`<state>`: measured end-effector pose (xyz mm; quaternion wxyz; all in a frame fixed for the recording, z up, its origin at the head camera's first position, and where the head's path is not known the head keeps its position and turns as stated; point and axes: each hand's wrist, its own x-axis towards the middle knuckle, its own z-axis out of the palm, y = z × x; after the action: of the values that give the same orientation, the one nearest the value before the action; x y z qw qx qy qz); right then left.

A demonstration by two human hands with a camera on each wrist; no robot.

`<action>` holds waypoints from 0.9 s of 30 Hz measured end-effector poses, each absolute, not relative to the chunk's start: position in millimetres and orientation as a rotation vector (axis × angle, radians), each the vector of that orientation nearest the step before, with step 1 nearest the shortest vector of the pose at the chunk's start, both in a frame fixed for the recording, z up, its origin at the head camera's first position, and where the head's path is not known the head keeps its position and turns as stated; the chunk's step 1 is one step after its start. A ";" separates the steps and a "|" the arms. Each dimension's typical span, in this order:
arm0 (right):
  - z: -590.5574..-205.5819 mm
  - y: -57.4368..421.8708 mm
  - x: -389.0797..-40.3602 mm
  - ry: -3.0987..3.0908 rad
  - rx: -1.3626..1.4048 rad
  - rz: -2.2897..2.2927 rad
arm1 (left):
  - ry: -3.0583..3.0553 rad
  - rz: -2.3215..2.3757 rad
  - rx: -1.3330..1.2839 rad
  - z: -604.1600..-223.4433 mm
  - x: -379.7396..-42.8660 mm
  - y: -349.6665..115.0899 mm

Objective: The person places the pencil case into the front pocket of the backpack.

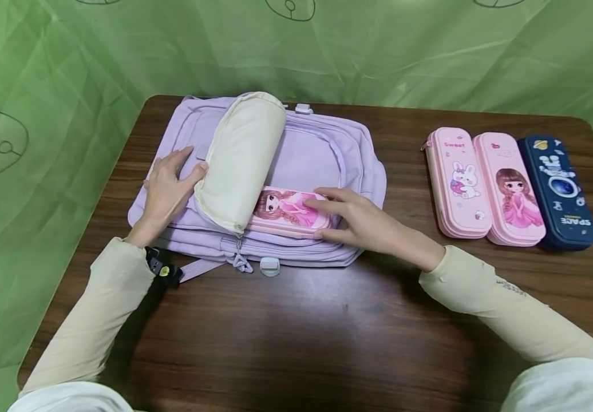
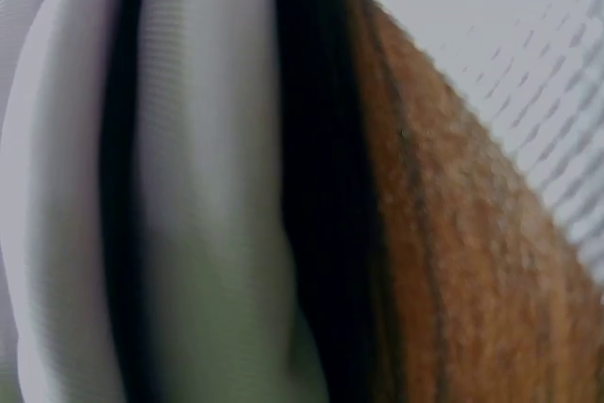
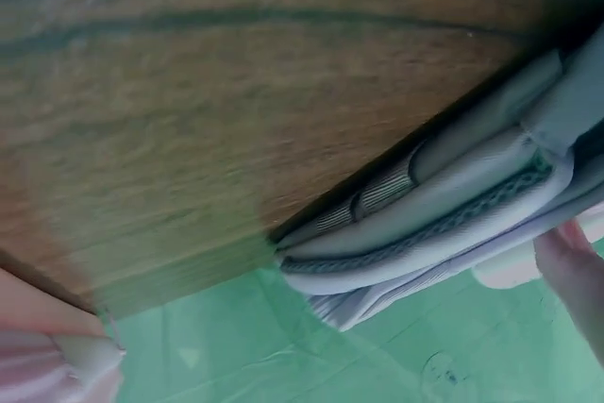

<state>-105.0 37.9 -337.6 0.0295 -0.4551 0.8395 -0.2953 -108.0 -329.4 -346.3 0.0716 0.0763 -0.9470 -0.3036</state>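
A lilac backpack (image 1: 312, 151) lies flat on the table, with its front flap (image 1: 245, 160) folded over so the cream lining shows. A pink pencil case (image 1: 291, 210) with a long-haired girl in a pink dress lies on the opened front, its left end beside or under the flap; I cannot tell which. My right hand (image 1: 360, 220) grips the case's right end, thumb at the near side and fingers across the far side. My left hand (image 1: 170, 186) rests on the backpack's left part, thumb tip by the flap's edge. The left wrist view shows only blurred fabric (image 2: 208, 139) and wood.
Three more pencil cases stand in a row at the right: a pink bunny one (image 1: 461, 183), a pink girl one (image 1: 513, 191) and a dark blue space one (image 1: 559, 194). A strap buckle (image 1: 165, 270) hangs near my left wrist. Green cloth (image 1: 379, 51) surrounds the brown table (image 1: 296, 332).
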 end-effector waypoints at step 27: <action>-341.9 35.3 -105.9 2.547 -1.307 -1.082 | -2.828 -0.939 0.260 -345.8 -109.1 -328.0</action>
<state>-105.9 35.3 -341.9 0.0405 -0.4266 0.8316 -0.3534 -109.1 -328.0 -345.8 0.0751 0.0867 -0.9428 -0.3131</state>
